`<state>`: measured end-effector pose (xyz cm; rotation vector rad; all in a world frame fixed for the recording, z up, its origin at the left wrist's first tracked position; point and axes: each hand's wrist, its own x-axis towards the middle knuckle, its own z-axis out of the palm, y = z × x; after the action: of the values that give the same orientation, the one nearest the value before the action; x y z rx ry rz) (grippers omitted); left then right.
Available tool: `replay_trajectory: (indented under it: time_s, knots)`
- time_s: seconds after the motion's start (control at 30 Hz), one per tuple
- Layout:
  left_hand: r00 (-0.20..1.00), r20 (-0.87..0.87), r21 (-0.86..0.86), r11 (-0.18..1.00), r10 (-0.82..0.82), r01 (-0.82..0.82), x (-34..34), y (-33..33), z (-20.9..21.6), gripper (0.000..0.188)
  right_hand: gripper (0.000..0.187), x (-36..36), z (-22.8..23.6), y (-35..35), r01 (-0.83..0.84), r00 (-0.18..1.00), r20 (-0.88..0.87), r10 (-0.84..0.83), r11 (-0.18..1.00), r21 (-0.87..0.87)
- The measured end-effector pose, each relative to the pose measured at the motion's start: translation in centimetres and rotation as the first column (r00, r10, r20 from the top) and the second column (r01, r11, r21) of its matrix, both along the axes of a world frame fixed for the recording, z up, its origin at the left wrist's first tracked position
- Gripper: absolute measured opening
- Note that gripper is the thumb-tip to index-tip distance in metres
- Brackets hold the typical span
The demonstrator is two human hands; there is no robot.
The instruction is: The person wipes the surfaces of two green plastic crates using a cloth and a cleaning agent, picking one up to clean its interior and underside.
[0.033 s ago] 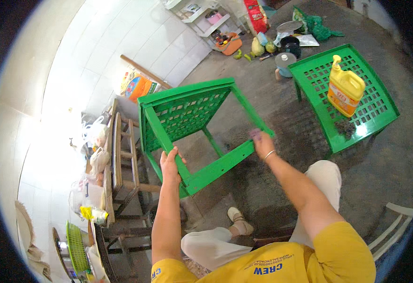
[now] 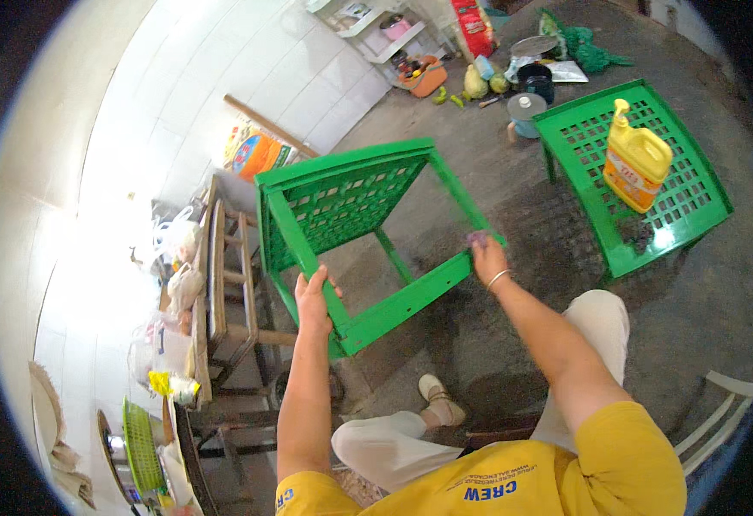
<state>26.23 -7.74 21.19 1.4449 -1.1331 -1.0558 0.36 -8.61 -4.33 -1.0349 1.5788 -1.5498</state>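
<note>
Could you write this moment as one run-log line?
Left hand: gripping tilted green stand | Right hand: holding purple wad at stand's corner | Nearby: yellow bottle on second green stand

home kitchen | squashes [image 2: 476,83] | dark pot [image 2: 537,91] | green basket [image 2: 142,447] | white tiled wall [image 2: 308,73]

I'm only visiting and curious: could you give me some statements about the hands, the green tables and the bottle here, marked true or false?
1. The left hand grips a bar of the tipped table. True.
2. The right hand is empty. False: its fingers hold a purple thing.
3. The bottle is yellow. True.
4. The bottle stands on the floor. False: it is on the other table.
5. The bangle is on the right wrist. True.
6. The shirt is blue. False: it is yellow.
</note>
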Motion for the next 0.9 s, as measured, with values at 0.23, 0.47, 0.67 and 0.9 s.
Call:
replay_trajectory:
  time_s: [0.23, 0.47, 0.67, 0.9]
  knots:
    - [1.0, -0.027, 0.039, 0.999, -0.007, 0.008, -0.2, 0.6, 0.3, 0.026, 0.024, 10.7, 14.7, 6.6, -0.322, 0.946, -0.129, 0.296, 0.849, -0.418]
    - [0.999, 0.027, 0.035, 0.999, 0.039, -0.04, 0.6, 0.5, 0.7, 0.03, 0.053, 10.2, 11.7, 7.4, -0.454, 0.802, -0.567, 0.185, 0.807, -0.377]
    - [0.996, -0.049, 0.025, 0.997, -0.073, 0.075, 3.7, 3.0, 0.2, 0.033, 0.037, 5.3, -0.5, 3.1, 0.019, 0.862, -0.506, -0.023, 1.0, -0.013]
    - [0.993, -0.045, -0.014, 0.994, -0.104, 0.104, 0.6, 4.2, -1.2, 0.034, 0.083, 4.1, -5.6, 0.9, 0.465, 0.857, -0.089, -0.507, 0.689, 0.556]
